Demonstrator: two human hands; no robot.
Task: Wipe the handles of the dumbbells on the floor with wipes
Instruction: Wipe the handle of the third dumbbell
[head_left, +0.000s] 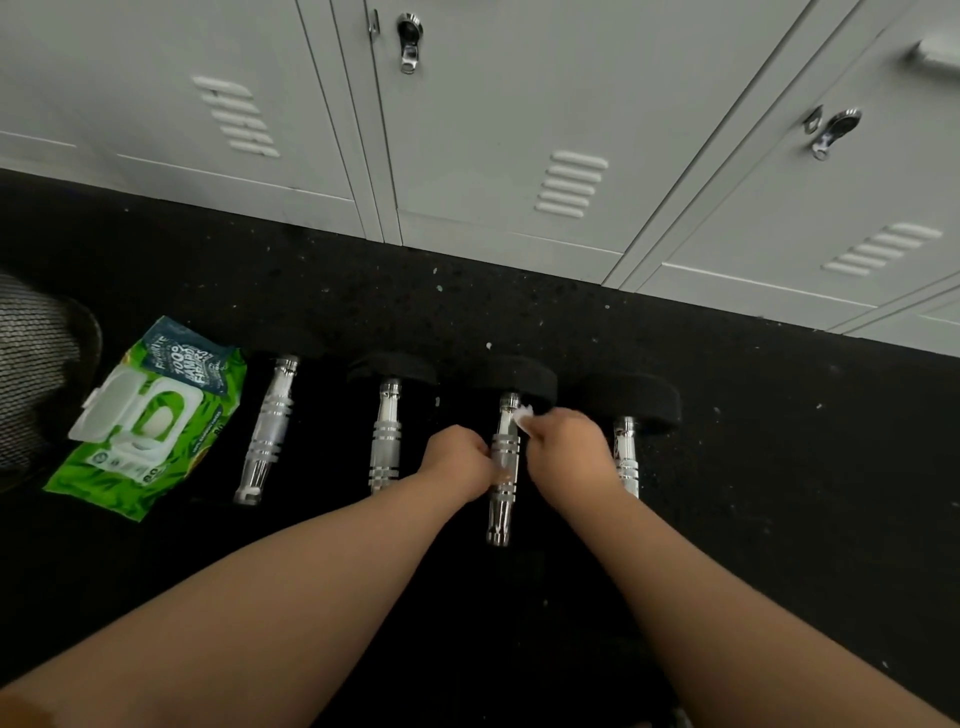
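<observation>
The fingers of the right hand (566, 441) are curled round a small white wipe (522, 414), a corner of which sticks out above them, and they press it against the upper part of a chrome handle (505, 457). The fingers of the left hand (460, 457) are curled against the same handle lower down, on its left side, gripping it at the ribbed middle. This handle belongs to the third dumbbell from the left in a row of four lying on the black floor (779, 467), handles running toward the person, with black ends at the far side. The first dumbbell (270, 426) and the second dumbbell (385, 436) lie to the left of the hands, the fourth dumbbell (627, 457) just right of the right wrist. Further left lies a green pack of wipes (150, 415) with its white lid flipped open. Grey lockers (519, 130) stand along the far edge of the floor.
</observation>
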